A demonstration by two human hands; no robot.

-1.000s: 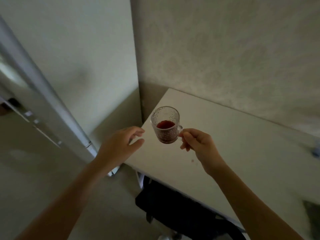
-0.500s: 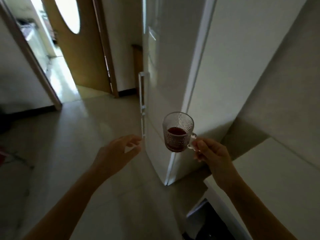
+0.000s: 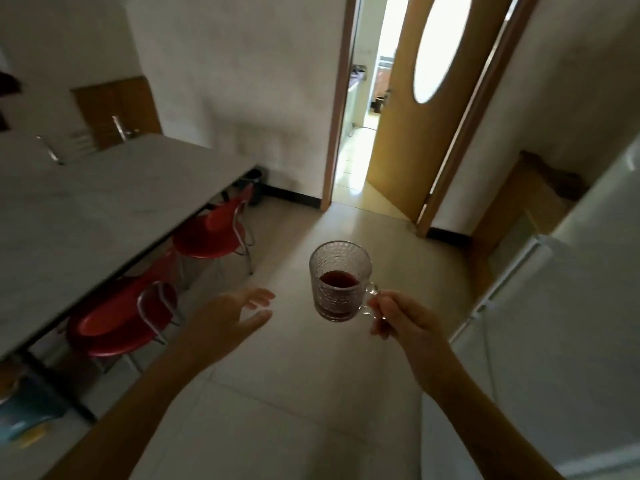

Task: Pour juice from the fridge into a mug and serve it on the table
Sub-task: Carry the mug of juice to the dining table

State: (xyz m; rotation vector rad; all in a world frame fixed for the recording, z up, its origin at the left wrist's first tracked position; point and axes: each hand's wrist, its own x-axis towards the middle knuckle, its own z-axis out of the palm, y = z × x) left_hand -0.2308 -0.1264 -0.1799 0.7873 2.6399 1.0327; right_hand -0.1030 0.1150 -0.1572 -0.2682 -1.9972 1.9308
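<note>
A clear textured glass mug (image 3: 337, 271) holding dark red juice hangs upright in mid-air over the tiled floor. My right hand (image 3: 401, 318) pinches its handle from the right. Left of the mug, my left hand (image 3: 227, 317) is held out with its fingers spread and nothing in it, a short gap away from the glass. A long pale table (image 3: 86, 199) stretches along the left side of the view. The white fridge (image 3: 561, 327) stands shut at the right edge.
Two red chairs (image 3: 211, 230) (image 3: 117, 320) are tucked under the table's near edge. A wooden door (image 3: 415, 109) with an oval window stands open ahead, leading to a bright room. A wooden cabinet (image 3: 512, 220) sits beside the fridge. Boxes lie at the lower left.
The view has swung left, from a white counter past the fridge to the long table and doorway. The mug stays upright in my right hand; my left hand stays spread beside it.
</note>
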